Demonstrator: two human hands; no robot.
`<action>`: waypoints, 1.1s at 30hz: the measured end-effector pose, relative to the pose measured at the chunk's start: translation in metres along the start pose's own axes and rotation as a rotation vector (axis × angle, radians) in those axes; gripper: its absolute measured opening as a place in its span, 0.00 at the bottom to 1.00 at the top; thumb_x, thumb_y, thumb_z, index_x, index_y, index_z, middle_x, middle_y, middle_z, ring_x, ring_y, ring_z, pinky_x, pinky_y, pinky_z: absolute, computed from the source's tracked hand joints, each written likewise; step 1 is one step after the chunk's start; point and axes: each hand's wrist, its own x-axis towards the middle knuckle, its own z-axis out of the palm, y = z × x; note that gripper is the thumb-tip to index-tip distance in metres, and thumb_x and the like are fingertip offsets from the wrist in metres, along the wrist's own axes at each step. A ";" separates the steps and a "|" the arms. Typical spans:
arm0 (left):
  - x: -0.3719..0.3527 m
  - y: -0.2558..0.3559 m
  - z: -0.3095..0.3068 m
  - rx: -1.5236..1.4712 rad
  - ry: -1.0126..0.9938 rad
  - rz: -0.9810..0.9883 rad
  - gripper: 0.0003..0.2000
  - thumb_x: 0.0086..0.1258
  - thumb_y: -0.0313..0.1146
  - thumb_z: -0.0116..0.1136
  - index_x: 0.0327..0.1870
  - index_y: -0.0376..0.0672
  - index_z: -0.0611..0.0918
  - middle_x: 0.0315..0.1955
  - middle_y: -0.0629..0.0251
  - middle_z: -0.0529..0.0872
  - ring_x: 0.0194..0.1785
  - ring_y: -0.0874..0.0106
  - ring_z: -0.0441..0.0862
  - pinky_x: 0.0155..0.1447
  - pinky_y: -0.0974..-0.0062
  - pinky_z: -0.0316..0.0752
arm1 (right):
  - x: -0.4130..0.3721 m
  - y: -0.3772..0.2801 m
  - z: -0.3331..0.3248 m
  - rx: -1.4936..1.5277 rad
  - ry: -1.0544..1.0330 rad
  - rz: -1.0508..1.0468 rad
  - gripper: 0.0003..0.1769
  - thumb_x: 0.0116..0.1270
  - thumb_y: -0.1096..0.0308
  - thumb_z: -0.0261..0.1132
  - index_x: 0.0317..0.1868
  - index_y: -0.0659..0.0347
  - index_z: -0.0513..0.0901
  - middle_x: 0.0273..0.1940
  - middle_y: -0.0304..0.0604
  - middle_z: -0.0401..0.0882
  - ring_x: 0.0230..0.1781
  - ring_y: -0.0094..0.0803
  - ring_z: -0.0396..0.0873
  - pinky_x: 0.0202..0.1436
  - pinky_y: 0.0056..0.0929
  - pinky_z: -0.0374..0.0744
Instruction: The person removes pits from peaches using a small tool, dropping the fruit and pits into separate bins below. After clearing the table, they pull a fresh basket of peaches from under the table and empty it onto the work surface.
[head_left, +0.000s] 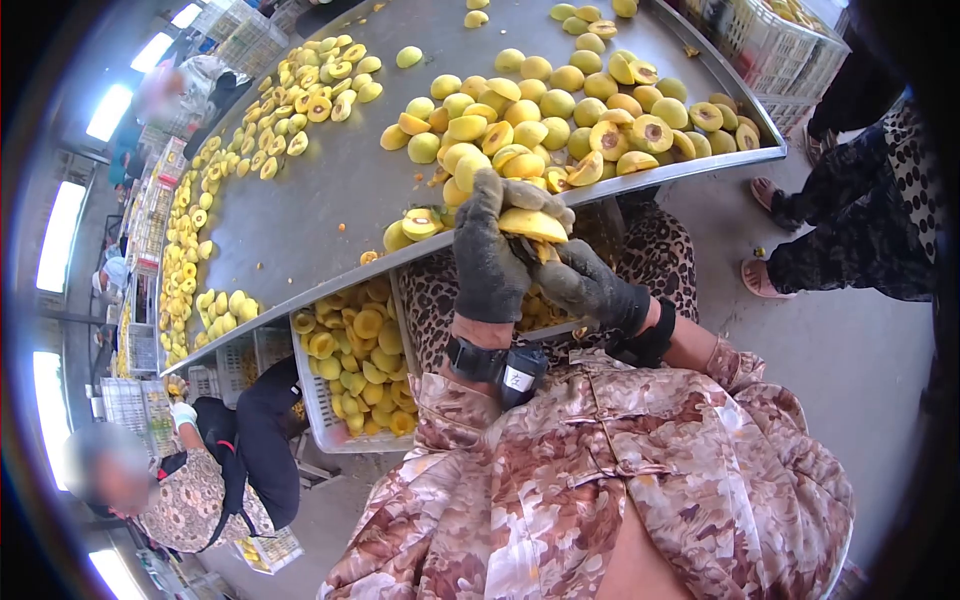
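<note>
A yellow peach half (534,224) is gripped in my left hand (490,255), its glove dark grey and its fingers wrapped over the fruit. Just below it, the closed fingers of my right hand (596,287), gloved alike, reach up to the fruit's underside. Some orange-brown flesh shows between the two hands; whatever my right fingers hold is hidden. Past my hands, a heap of peaches (560,105), whole and halved, some with pits showing, lies along the near edge of the metal table (330,205).
Under the table edge, a white crate (322,420) holds peach halves, beside my leopard-print lap (660,250). More halves (320,85) spread across the table's far left. A co-worker (195,490) sits at lower left; another person's legs (850,220) stand at right near stacked crates (770,55).
</note>
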 end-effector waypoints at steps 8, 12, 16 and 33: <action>-0.019 0.007 0.028 0.547 0.204 0.461 0.22 0.86 0.40 0.45 0.35 0.32 0.84 0.30 0.55 0.88 0.35 0.66 0.87 0.46 0.68 0.84 | -0.001 -0.019 0.015 0.293 -0.077 0.109 0.32 0.76 0.45 0.63 0.63 0.67 0.79 0.47 0.37 0.84 0.49 0.27 0.77 0.54 0.30 0.77; -0.020 0.017 0.043 0.605 0.205 0.400 0.23 0.86 0.41 0.44 0.35 0.33 0.84 0.28 0.57 0.88 0.35 0.68 0.87 0.46 0.70 0.84 | -0.004 -0.026 0.019 0.493 -0.095 0.142 0.32 0.74 0.44 0.66 0.62 0.65 0.80 0.48 0.37 0.84 0.48 0.26 0.78 0.52 0.29 0.77; -0.016 0.014 0.029 0.272 0.011 -0.025 0.28 0.87 0.50 0.42 0.33 0.35 0.83 0.29 0.56 0.88 0.35 0.66 0.88 0.44 0.71 0.85 | -0.005 -0.040 0.019 0.392 0.009 -0.069 0.32 0.74 0.42 0.67 0.59 0.65 0.81 0.46 0.36 0.84 0.46 0.27 0.78 0.49 0.30 0.77; -0.070 0.108 -0.249 1.783 0.277 0.486 0.23 0.77 0.46 0.58 0.61 0.34 0.82 0.53 0.50 0.88 0.56 0.58 0.86 0.63 0.64 0.79 | -0.019 0.038 -0.014 -0.807 0.132 0.131 0.15 0.66 0.57 0.72 0.36 0.60 0.80 0.28 0.57 0.81 0.31 0.58 0.82 0.33 0.49 0.76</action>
